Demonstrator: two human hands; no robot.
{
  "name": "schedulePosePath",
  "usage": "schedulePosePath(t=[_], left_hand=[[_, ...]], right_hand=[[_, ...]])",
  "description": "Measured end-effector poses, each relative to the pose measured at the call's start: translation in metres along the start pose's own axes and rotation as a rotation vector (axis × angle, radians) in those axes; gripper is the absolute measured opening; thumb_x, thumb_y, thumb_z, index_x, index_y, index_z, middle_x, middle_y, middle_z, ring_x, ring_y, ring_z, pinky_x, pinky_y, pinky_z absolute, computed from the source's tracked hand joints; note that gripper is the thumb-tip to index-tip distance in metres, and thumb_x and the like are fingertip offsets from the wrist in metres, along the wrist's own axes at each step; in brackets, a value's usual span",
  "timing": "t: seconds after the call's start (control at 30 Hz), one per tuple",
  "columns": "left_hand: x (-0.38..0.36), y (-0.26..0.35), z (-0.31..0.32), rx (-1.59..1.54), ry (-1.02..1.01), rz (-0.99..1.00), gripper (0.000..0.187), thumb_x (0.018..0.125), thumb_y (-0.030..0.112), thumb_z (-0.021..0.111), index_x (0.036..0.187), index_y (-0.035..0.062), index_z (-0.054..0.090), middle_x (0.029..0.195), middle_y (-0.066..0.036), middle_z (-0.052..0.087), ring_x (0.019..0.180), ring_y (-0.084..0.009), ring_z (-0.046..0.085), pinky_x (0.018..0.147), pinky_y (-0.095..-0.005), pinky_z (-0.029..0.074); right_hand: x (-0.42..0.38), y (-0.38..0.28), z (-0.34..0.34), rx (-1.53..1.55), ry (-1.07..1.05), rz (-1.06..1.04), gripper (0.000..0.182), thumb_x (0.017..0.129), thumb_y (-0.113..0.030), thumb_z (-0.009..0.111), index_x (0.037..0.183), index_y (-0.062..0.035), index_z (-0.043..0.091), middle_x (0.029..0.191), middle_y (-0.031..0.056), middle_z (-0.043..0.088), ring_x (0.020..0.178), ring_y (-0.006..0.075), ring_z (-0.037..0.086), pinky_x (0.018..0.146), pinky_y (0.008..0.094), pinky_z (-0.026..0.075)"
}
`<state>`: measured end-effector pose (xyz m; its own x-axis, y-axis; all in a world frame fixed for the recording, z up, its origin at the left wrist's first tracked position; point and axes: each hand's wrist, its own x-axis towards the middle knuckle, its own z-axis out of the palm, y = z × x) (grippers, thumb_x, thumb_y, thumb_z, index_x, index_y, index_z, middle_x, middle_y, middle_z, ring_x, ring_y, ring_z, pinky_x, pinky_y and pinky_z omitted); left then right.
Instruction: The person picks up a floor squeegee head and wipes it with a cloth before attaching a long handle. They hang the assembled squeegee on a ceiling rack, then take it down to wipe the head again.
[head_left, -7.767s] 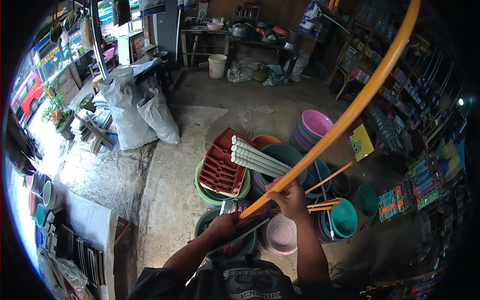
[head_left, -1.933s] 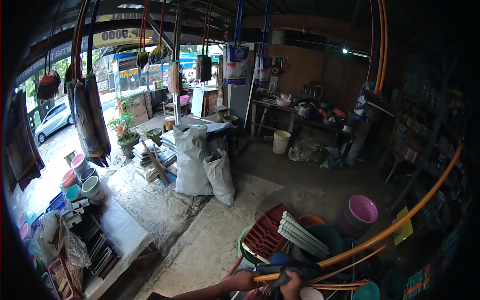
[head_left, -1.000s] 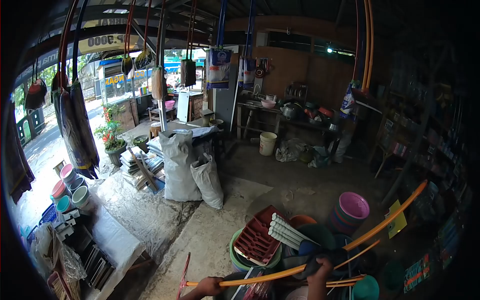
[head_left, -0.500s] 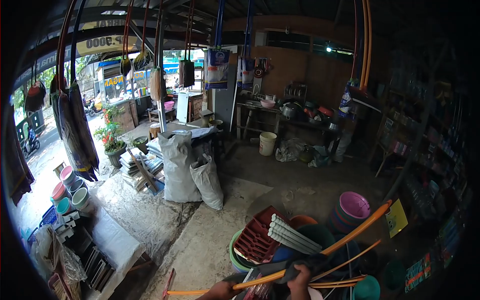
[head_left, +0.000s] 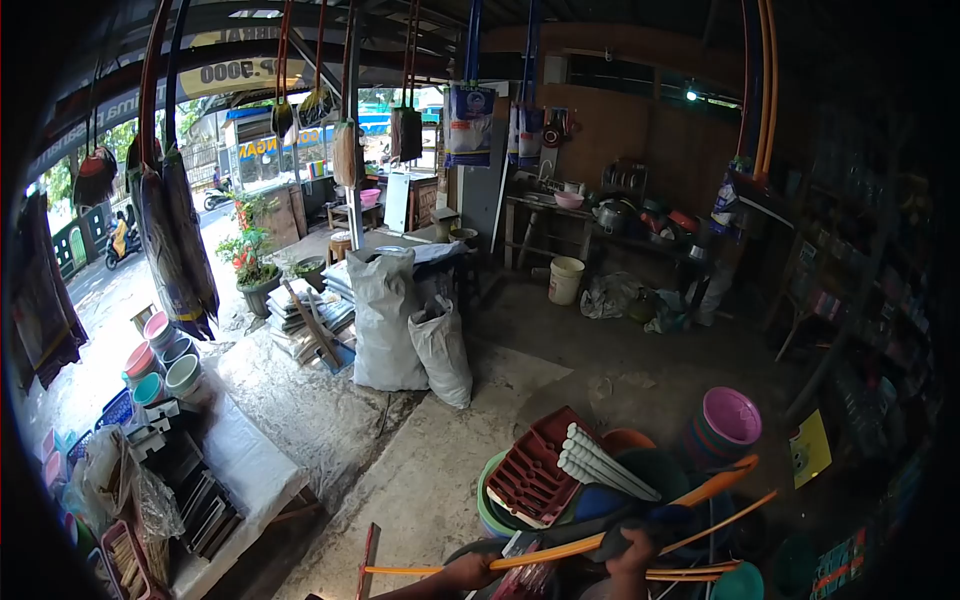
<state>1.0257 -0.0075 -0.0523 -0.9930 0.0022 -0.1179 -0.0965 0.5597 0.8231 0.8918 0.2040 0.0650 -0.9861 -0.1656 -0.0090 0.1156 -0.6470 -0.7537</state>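
My left hand (head_left: 470,571) is closed around a long orange pole (head_left: 548,552) at the bottom of the view. Farther along, my right hand (head_left: 632,552) is a fist with dark cloth (head_left: 618,540) pressed around the same pole. The pole slants up to the right, and its thick end lies near a stack of pink-topped buckets. Beneath it are a dark red plastic rack (head_left: 530,470), a bundle of white tubes (head_left: 600,462) and a clear-wrapped bundle (head_left: 530,578). A thin red bar (head_left: 369,558) stands by the pole's left end.
Stacked buckets (head_left: 728,420) are at right, near a yellow picture card (head_left: 810,450). White sacks (head_left: 388,320) stand mid-floor. A covered low table (head_left: 240,450) with dark goods is at left. Brooms (head_left: 175,240) hang overhead. A cluttered kitchen bench (head_left: 560,206) is at the back.
The view has turned slightly left, so most things sit farther right. My right hand and the cloth have shifted a little along with the view; both hands keep hold of the pole.
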Motion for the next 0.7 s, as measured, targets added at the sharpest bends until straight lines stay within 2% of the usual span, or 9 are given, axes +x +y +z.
schedulePosePath(t=[0.07, 0.17, 0.33, 0.4, 0.47, 0.53, 0.7], left_hand=[[0.003, 0.009, -0.006, 0.017, -0.003, -0.036, 0.036, 0.086, 0.043, 0.056, 0.105, 0.0134, 0.062, 0.090, -0.016, 0.065, 0.084, -0.0314, 0.063, 0.075, -0.0371, 0.050], [0.004, 0.012, -0.010, 0.072, -0.007, -0.089, 0.040, 0.085, 0.048, 0.055, 0.102, 0.0131, 0.063, 0.085, -0.016, 0.065, 0.080, -0.0334, 0.063, 0.071, -0.0394, 0.051], [-0.008, -0.017, -0.013, 0.103, 0.038, -0.153, 0.039, 0.082, 0.049, 0.058, 0.094, 0.0123, 0.066, 0.075, -0.017, 0.064, 0.071, -0.0346, 0.063, 0.067, -0.0408, 0.051], [-0.006, -0.038, -0.010, 0.145, 0.019, -0.179, 0.041, 0.082, 0.051, 0.056, 0.094, 0.0126, 0.065, 0.078, -0.016, 0.065, 0.075, -0.0337, 0.063, 0.069, -0.0408, 0.051], [-0.007, -0.035, -0.013, 0.176, 0.006, -0.198, 0.043, 0.083, 0.053, 0.054, 0.094, 0.0128, 0.065, 0.082, -0.015, 0.065, 0.080, -0.0329, 0.063, 0.071, -0.0408, 0.050], [-0.005, -0.029, -0.016, 0.126, 0.053, -0.173, 0.037, 0.081, 0.047, 0.060, 0.091, 0.0113, 0.065, 0.078, -0.016, 0.064, 0.075, -0.0325, 0.064, 0.068, -0.0390, 0.051], [-0.004, -0.058, -0.008, 0.162, 0.050, -0.189, 0.037, 0.080, 0.046, 0.061, 0.088, 0.0102, 0.065, 0.078, -0.016, 0.064, 0.074, -0.0316, 0.064, 0.067, -0.0382, 0.050]], right_hand=[[0.007, -0.005, 0.004, -0.042, 0.188, -0.155, 0.014, 0.063, -0.006, 0.055, 0.077, -0.0055, 0.058, 0.082, 0.0058, 0.058, 0.077, 0.0225, 0.059, 0.071, 0.0347, 0.050], [-0.003, 0.007, 0.024, -0.057, 0.265, -0.203, 0.014, 0.063, -0.007, 0.055, 0.077, -0.0047, 0.056, 0.085, 0.0060, 0.056, 0.078, 0.0231, 0.058, 0.072, 0.0344, 0.049], [0.014, -0.028, 0.005, -0.203, 0.215, -0.104, 0.012, 0.062, -0.007, 0.057, 0.074, -0.0047, 0.057, 0.083, 0.0053, 0.056, 0.079, 0.0202, 0.056, 0.075, 0.0332, 0.048], [0.019, -0.042, 0.006, -0.233, 0.203, -0.078, 0.012, 0.062, -0.008, 0.057, 0.074, -0.0047, 0.058, 0.082, 0.0051, 0.056, 0.079, 0.0195, 0.056, 0.076, 0.0329, 0.048], [0.024, -0.058, 0.017, -0.032, 0.168, -0.154, 0.014, 0.061, -0.007, 0.056, 0.075, -0.0035, 0.057, 0.081, 0.0055, 0.055, 0.076, 0.0208, 0.056, 0.074, 0.0341, 0.048], [0.019, -0.056, 0.031, -0.017, 0.186, -0.164, 0.014, 0.061, -0.007, 0.055, 0.075, -0.0028, 0.056, 0.081, 0.0056, 0.055, 0.075, 0.0210, 0.056, 0.073, 0.0348, 0.049], [0.016, -0.071, 0.040, -0.016, 0.149, -0.099, 0.016, 0.061, -0.005, 0.054, 0.077, -0.0016, 0.057, 0.080, 0.0056, 0.055, 0.075, 0.0214, 0.057, 0.072, 0.0352, 0.049]])
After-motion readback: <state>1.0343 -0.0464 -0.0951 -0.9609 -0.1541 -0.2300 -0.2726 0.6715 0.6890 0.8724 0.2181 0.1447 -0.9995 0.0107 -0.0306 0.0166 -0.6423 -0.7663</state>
